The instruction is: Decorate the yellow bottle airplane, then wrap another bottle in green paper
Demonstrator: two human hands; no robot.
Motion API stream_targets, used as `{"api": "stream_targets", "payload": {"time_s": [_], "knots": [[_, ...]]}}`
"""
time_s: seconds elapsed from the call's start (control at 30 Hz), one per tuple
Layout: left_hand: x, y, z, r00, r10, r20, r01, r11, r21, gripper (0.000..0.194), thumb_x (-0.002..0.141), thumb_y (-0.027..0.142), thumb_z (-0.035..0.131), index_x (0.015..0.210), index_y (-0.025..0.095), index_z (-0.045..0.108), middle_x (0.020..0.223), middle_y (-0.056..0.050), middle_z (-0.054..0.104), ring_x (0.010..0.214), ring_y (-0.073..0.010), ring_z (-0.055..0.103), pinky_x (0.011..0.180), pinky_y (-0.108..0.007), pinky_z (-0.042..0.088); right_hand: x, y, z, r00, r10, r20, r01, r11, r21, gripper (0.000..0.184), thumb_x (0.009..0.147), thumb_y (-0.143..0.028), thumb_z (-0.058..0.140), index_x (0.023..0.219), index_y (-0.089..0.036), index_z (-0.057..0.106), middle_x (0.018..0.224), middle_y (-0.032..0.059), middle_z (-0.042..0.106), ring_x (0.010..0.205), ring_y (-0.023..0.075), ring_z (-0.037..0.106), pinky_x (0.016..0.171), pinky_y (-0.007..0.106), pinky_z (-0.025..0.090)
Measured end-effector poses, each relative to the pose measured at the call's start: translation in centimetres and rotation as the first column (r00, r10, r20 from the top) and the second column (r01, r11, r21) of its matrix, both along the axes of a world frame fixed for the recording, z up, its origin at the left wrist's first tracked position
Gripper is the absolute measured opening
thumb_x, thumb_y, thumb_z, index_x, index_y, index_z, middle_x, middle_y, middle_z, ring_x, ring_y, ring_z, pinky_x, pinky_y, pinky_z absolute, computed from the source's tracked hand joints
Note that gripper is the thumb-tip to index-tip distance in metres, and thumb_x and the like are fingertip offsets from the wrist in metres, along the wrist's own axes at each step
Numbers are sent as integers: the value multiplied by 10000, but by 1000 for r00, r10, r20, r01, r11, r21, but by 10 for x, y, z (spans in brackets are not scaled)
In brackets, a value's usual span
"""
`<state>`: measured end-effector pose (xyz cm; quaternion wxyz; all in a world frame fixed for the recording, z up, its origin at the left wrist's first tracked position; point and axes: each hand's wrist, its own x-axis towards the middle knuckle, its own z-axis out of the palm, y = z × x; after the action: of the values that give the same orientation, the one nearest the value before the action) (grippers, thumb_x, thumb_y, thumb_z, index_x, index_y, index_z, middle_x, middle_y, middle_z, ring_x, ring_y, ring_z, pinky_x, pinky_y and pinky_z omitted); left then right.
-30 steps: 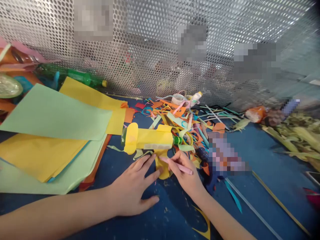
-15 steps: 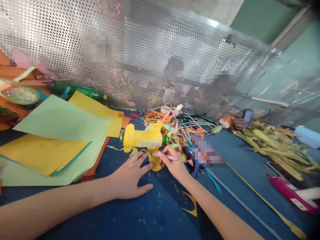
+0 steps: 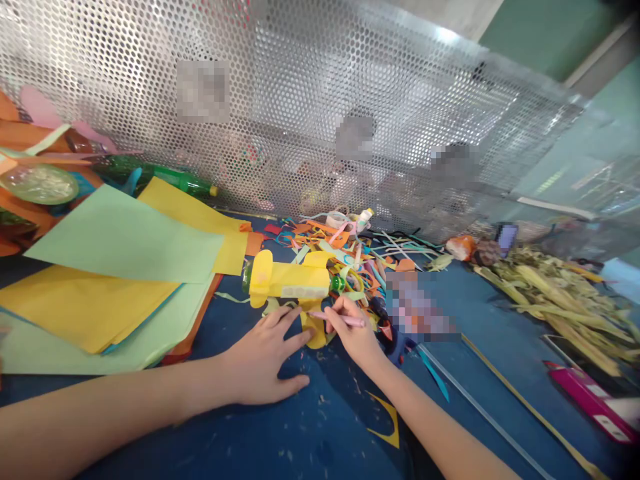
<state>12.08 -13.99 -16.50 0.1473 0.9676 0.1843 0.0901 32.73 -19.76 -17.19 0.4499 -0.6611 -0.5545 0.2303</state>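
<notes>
My right hand (image 3: 356,333) is closed round a pink pen (image 3: 350,321), its tip over a yellow paper cutout (image 3: 314,333). Lying flat with fingers spread, my left hand (image 3: 267,357) rests on the blue table, its fingertips on the cutout's left edge. Just beyond both hands lies a green plastic bottle (image 3: 338,284) on its side, wrapped in yellow paper (image 3: 280,277) with rounded flaps. Where the cutout's upper end meets the bottle, I cannot tell whether they are joined.
Coloured paper sheets (image 3: 125,240) are stacked at left, near a second green bottle (image 3: 185,181). Paper scraps (image 3: 345,233) heap up before the perforated metal panel (image 3: 300,87). At right lie dried husks (image 3: 550,287), a magenta and white tool (image 3: 595,403) and long thin sticks (image 3: 520,400).
The view has shifted slightly, so most things sit a little further right. My right hand and the pen have moved slightly over the cutout; my left hand stays flat.
</notes>
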Motion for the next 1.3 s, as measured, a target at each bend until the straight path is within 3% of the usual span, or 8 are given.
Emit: {"api": "stream_targets", "payload": {"time_s": [0.37,0.6,0.83,1.03,1.3], "knots": [[-1,1,-1,1000,-12,18,13,1000,-7,635,807,539,548,1355,236,444,1473,-148,295,1341,-388,251,1040,-561,321,3,0,-3,1000,16,-18,-16,1000,-5,259,882,-373,523,686,-233,427,552,-40,560,529,137,556,560,254,445],[-1,2,-1,1000,-15,13,15,1000,-3,629,810,548,538,1352,243,444,1466,-146,304,1325,-389,274,1030,-569,326,1,-1,3,958,-74,-277,97,993,68,249,903,-444,461,774,-233,431,513,-55,541,472,131,511,498,248,414],[-1,3,-3,999,-24,32,24,1000,0,641,804,539,554,1357,238,435,1470,-159,295,1332,-388,271,1031,-565,326,-2,-4,7,994,-24,-111,31,998,61,300,862,-415,528,658,-223,421,542,-58,429,498,116,456,513,244,384],[0,3,-3,999,-16,37,16,1000,-19,626,803,545,553,1342,241,457,1485,-130,283,1335,-391,259,1039,-569,321,3,1,-1,999,-22,-49,23,1000,17,261,864,-415,540,708,-223,456,571,-42,528,543,132,542,549,243,427],[0,2,-3,1000,-12,26,13,1000,-8,632,807,550,545,1348,239,449,1473,-146,300,1337,-387,262,1036,-568,324,2,1,2,1000,-21,-10,21,1000,-16,253,865,-393,543,693,-222,467,585,-34,577,572,140,584,590,247,451]]}}
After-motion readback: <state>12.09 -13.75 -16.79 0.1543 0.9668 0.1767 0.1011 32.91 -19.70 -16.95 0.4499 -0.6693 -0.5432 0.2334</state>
